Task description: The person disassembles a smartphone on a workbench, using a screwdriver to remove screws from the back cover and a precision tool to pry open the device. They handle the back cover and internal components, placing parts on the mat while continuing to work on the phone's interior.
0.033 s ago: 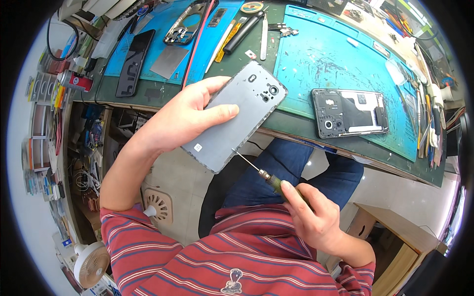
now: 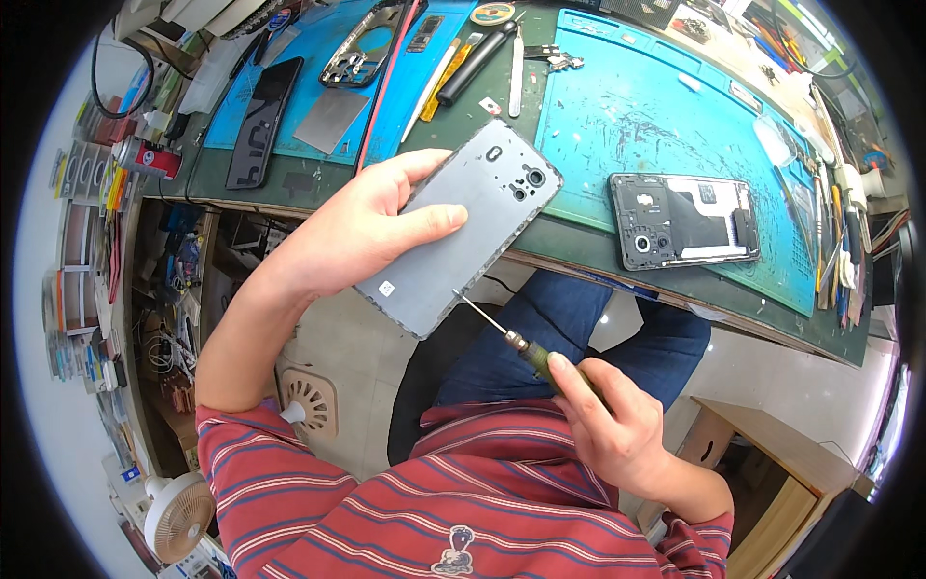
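My left hand [image 2: 386, 227] is closed on a grey phone back cover [image 2: 453, 241], the thumb flat across its face and the fingers behind it. Camera openings show at the cover's upper right corner, and ragged dark residue runs along its rim. My right hand [image 2: 617, 425] grips a slim hand tool [image 2: 532, 355] with a green handle, a metal collar and a thin shaft. The tool's tip meets the cover's lower right edge; its exact shape is too small to tell. On the bench to the right lies a phone without its back [image 2: 685, 222], its inside facing up.
A blue work mat [image 2: 598, 125] covers the bench's right part. A dark phone [image 2: 263, 125], a phone frame [image 2: 362, 48], a black cylindrical tool [image 2: 476, 66] and tweezers [image 2: 516, 72] lie further left. Several hand tools stand at the far right. A fan [image 2: 180, 518] is at lower left.
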Motion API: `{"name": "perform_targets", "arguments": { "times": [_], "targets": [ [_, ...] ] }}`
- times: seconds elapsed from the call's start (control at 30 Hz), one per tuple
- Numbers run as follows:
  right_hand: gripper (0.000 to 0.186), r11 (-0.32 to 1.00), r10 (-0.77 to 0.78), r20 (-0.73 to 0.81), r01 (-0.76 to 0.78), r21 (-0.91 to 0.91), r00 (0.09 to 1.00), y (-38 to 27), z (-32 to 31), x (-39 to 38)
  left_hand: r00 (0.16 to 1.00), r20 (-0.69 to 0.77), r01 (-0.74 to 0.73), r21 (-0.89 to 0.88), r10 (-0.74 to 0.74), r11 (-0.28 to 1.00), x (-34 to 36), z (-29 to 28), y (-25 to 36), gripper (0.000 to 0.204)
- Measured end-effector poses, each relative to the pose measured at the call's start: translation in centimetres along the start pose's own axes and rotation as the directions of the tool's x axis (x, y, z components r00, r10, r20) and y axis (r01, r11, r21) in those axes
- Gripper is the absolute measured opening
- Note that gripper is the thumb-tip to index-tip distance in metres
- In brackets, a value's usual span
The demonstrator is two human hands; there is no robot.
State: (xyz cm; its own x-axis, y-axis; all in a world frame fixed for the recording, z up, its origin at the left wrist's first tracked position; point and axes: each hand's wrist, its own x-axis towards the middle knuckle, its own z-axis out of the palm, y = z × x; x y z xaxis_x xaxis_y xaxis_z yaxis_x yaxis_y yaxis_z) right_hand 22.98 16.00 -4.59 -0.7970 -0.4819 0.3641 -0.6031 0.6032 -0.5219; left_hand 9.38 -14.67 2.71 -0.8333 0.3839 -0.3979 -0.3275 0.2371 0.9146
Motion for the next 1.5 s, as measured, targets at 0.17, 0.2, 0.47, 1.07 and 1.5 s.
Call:
{"name": "perform_targets", "arguments": {
  "times": [0.17,0.2,0.47,1.07,1.5],
  "targets": [
    [0.064,1.0,0.002,0.005,-0.002,-0.002,1.0,-0.02,0.03,0.04,1.0,0.001,-0.005,-0.006,0.005,1.0,0.07,-0.06,-0.1,0.06],
    [0.064,1.0,0.005,0.006,-0.005,-0.001,1.0,-0.05,0.04,0.04,1.0,-0.003,-0.007,0.0,0.007,1.0,0.08,-0.02,-0.17,0.06],
    [0.065,1.0,0.023,0.001,-0.023,-0.007,1.0,0.24,-0.27,0.41,1.0,0.002,-0.015,-0.003,0.015,1.0,0.14,-0.04,-0.23,0.059],
    [0.064,1.0,0.008,0.001,-0.008,-0.009,1.0,0.19,0.02,0.18,1.0,0.007,-0.015,-0.016,0.015,1.0,0.13,0.04,-0.06,0.06],
    [0.064,1.0,-0.016,0.004,0.016,0.014,1.0,-0.19,0.31,0.16,0.999,-0.018,-0.03,-0.01,0.03,1.0,0.31,0.1,-0.27,0.062]
  ]
}}
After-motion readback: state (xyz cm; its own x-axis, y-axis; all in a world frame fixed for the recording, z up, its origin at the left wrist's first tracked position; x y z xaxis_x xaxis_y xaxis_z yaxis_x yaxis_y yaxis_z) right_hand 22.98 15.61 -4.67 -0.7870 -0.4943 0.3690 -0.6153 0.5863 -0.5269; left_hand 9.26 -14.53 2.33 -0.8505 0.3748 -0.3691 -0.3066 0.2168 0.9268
